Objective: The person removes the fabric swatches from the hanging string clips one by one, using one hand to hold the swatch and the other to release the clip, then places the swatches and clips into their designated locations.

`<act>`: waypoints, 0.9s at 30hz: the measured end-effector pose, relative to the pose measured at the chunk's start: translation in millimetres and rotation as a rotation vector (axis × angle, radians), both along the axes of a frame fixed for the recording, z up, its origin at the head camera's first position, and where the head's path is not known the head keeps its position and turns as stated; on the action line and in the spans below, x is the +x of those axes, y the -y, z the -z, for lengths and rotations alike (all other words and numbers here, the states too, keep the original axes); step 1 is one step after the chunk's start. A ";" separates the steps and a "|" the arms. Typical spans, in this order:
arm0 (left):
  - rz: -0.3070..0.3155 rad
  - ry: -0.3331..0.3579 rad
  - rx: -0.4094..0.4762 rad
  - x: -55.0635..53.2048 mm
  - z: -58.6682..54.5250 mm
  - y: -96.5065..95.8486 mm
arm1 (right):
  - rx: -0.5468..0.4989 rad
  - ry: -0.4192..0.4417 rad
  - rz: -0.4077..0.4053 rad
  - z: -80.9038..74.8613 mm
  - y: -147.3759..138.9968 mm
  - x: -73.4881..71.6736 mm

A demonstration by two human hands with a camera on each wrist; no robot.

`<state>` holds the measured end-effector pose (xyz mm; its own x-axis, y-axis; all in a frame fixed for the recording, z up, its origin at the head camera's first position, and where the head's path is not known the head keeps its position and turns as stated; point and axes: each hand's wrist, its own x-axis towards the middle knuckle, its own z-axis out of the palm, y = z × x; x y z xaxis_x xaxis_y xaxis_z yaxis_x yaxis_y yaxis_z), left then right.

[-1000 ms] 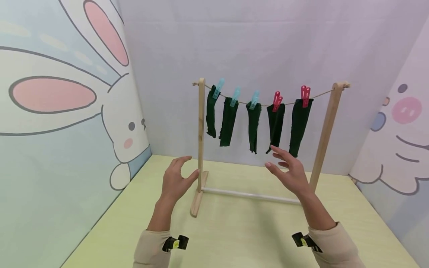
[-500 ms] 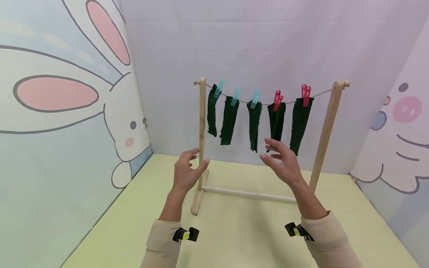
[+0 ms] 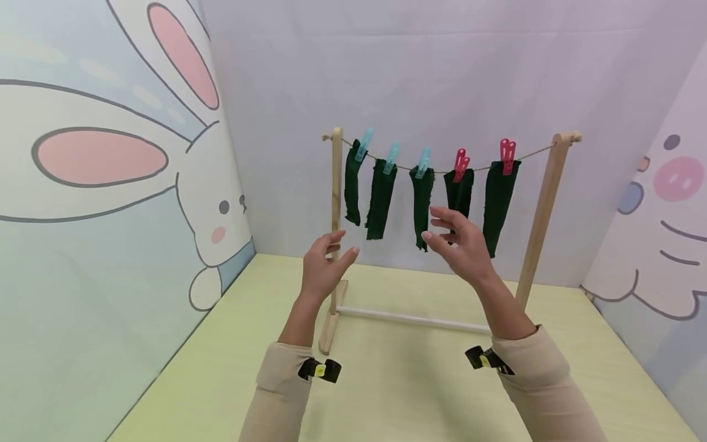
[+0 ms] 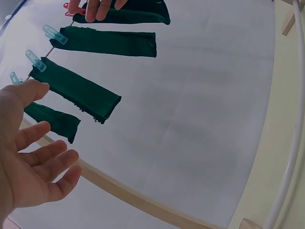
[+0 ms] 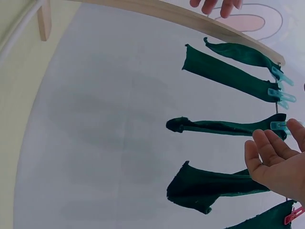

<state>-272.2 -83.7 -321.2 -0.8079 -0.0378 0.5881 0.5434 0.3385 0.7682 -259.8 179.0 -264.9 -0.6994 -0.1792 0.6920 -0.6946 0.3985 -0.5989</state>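
Several dark green strips of cloth [image 3: 381,205] hang from a thin rope, each held by clothespins. Three light blue clothespins [image 3: 423,164] are toward the left; red clothespins [image 3: 507,156] hold the strips on the right. My left hand [image 3: 323,264] is raised beside the rack's left post, thumb and fingers apart with nothing between them. My right hand [image 3: 466,248], also holding nothing, overlaps the lower part of a red-pinned strip [image 3: 463,190] in the head view. Its fingers point left toward the middle strip [image 3: 422,209].
A wooden rack's left post [image 3: 336,184] and right post [image 3: 544,215] carry the rope. A white bar [image 3: 414,318] joins them low down, above a pale yellow table [image 3: 386,387]. Behind is a plain light wall [image 3: 442,73]; cartoon-printed side panels [image 3: 110,276] flank the table.
Both hands have risen toward the hanging cloth and come closer together. The left has moved up and right, the right up and slightly left. The cloth strips and clothespins stay as they were.
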 end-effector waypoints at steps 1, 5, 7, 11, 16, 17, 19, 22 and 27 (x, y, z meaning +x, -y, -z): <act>0.001 0.000 0.010 -1.8 0.0 -1.2 | 0.001 -0.007 -0.004 -2.0 -0.2 -1.5; 0.021 0.044 0.074 -3.1 -5.8 -6.9 | 0.000 -0.058 -0.012 -10.6 -0.2 -6.3; 0.033 0.080 0.115 -5.9 -6.1 -9.5 | -0.005 -0.085 -0.017 -15.4 0.5 -7.9; 0.054 0.129 0.197 -16.1 -0.7 -13.7 | -0.001 -0.123 -0.021 -25.1 2.8 -9.7; 0.051 0.143 0.229 -19.5 -0.7 -22.6 | 0.014 -0.171 -0.018 -37.8 3.2 -9.5; 0.054 0.151 0.231 -19.9 -0.9 -24.5 | 0.013 -0.182 -0.016 -40.2 3.0 -9.4; 0.070 0.180 0.235 -20.9 -1.4 -28.5 | 0.014 -0.204 -0.010 -45.2 2.4 -9.7; 0.097 0.243 0.260 -23.1 -3.2 -33.7 | 0.016 -0.229 0.002 -53.2 2.3 -9.0; 0.126 0.317 0.343 -29.7 -8.3 -38.8 | 0.042 -0.287 0.030 -71.8 11.5 0.2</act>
<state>-301.9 -44.9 -312.9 -0.9561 -0.0768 0.2828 0.2849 -0.0171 0.9584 -259.5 167.5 -193.1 -0.4818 -0.1942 0.8545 -0.8207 0.4416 -0.3624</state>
